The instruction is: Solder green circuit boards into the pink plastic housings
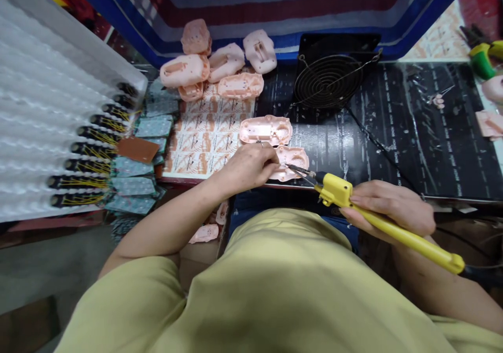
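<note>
My right hand is wrapped round a yellow soldering iron with a dark metal tip. That tip reaches over a pink plastic shell half at the front edge of the bench. From the left, my left hand bends over the same shell half with its fingers pinched together. Whatever lies between those fingertips is too small to make out. Just behind, a second pink shell half lies with its hollow side up, apart from both hands.
Several pink shells are piled before a blue crate. A black fan stands behind the work, its cable crossing the bench. At left are circuit boards wired to black parts in a white tray. Green-yellow pliers lie far right.
</note>
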`<state>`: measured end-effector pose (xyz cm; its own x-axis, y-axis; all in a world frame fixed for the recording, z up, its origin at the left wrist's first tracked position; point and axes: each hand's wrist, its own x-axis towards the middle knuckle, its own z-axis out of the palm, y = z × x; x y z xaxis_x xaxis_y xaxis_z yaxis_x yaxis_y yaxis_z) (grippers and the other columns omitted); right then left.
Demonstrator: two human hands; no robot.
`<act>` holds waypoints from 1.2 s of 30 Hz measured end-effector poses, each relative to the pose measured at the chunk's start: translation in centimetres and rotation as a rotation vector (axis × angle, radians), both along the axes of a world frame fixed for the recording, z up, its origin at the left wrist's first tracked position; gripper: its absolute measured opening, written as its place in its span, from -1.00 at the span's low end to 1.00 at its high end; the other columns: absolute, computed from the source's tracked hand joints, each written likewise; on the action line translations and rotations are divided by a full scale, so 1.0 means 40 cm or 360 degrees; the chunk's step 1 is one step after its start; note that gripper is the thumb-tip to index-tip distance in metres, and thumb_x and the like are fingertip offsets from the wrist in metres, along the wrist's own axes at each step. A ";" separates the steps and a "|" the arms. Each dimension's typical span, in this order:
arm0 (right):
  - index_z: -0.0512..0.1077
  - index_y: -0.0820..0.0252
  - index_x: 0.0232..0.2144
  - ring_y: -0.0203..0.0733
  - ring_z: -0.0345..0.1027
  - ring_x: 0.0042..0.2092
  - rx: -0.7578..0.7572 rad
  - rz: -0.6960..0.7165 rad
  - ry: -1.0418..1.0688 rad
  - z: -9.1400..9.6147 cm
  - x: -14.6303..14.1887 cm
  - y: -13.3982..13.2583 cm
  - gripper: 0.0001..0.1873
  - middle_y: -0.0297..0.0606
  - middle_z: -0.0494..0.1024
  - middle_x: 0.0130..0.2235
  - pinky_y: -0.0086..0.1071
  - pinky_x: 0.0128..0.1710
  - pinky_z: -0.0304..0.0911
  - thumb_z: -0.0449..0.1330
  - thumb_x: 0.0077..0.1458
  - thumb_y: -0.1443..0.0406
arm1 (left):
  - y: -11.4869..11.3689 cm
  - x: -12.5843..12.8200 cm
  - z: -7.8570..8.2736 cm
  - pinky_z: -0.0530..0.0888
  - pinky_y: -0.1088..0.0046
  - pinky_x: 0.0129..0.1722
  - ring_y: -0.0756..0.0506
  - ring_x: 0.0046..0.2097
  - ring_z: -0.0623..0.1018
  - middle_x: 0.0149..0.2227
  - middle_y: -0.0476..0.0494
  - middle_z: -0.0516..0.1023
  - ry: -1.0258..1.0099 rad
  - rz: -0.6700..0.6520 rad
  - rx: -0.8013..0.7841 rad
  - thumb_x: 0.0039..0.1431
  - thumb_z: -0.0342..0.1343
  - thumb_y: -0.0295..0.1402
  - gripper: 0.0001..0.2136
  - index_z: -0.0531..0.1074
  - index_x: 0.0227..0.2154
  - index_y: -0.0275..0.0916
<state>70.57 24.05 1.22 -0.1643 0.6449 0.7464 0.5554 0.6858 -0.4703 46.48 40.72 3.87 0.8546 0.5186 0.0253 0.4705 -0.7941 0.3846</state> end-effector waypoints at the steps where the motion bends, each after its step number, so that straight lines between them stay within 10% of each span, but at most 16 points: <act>1: 0.46 0.23 -0.31 -0.24 0.49 -0.43 0.0006 -0.0007 -0.0015 0.001 -0.003 0.004 -0.71 -0.28 0.55 -0.43 -0.44 -0.46 0.49 0.44 -0.10 0.49 | 0.000 0.000 0.000 0.37 0.42 -0.30 -0.08 -0.35 0.53 -0.41 -0.11 0.58 -0.0002 -0.0007 0.0006 0.20 0.14 -0.42 -0.88 0.54 -0.41 -0.30; 12: 0.51 0.18 -0.15 -0.22 0.47 -0.43 0.0027 -0.0226 0.0146 0.015 0.015 -0.015 -0.63 -0.27 0.55 -0.40 -0.42 -0.52 0.42 0.39 -0.04 0.51 | 0.000 0.001 0.001 0.36 0.43 -0.32 -0.07 -0.38 0.52 -0.43 -0.10 0.57 -0.0004 -0.0027 0.0037 0.19 0.17 -0.40 -0.88 0.54 -0.43 -0.30; 18: 0.34 0.10 0.22 -0.17 0.53 -0.32 0.0148 -0.0470 0.0117 -0.030 -0.006 -0.005 -0.39 -0.25 0.60 -0.29 -0.34 -0.29 0.51 0.32 0.16 0.12 | -0.010 -0.006 -0.009 0.40 0.40 -0.29 -0.10 -0.32 0.55 -0.37 -0.16 0.59 -0.0018 -0.0072 0.0174 0.27 0.14 -0.30 -0.79 0.53 -0.43 -0.30; 24: 0.45 0.17 -0.11 -0.33 0.44 -0.47 0.0043 -0.0360 -0.0188 -0.044 -0.064 0.072 -0.83 -0.32 0.61 -0.34 -0.48 -0.40 0.39 0.25 0.22 0.38 | -0.035 -0.030 -0.033 0.42 0.26 -0.11 -0.15 -0.20 0.57 -0.29 -0.15 0.64 -0.0300 0.0054 0.0409 0.28 0.12 -0.33 -0.82 0.56 -0.39 -0.24; 29: 0.44 0.17 -0.13 -0.26 0.52 -0.27 -0.0063 -0.0288 -0.0258 -0.079 -0.112 0.105 -0.83 -0.21 0.61 -0.20 -0.43 -0.23 0.45 0.27 0.21 0.35 | -0.045 -0.028 -0.057 0.39 0.28 -0.12 -0.12 -0.27 0.54 -0.40 -0.10 0.61 -0.0386 0.0366 0.0268 0.24 0.14 -0.37 -0.89 0.56 -0.31 -0.24; 36: 0.48 0.12 -0.13 -0.40 0.42 -0.52 -0.0009 -0.0274 -0.0189 -0.010 -0.076 0.041 -0.82 -0.40 0.60 -0.41 -0.54 -0.46 0.35 0.27 0.24 0.21 | -0.050 -0.023 -0.064 0.34 0.30 -0.15 -0.12 -0.26 0.52 -0.37 -0.09 0.61 -0.0356 0.0330 0.0259 0.22 0.14 -0.37 -0.88 0.52 -0.41 -0.24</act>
<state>67.54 25.68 0.82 -0.1381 0.6753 0.7245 0.7158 0.5736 -0.3982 45.56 38.71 1.29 0.6952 0.6546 0.2971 0.5468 -0.7498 0.3725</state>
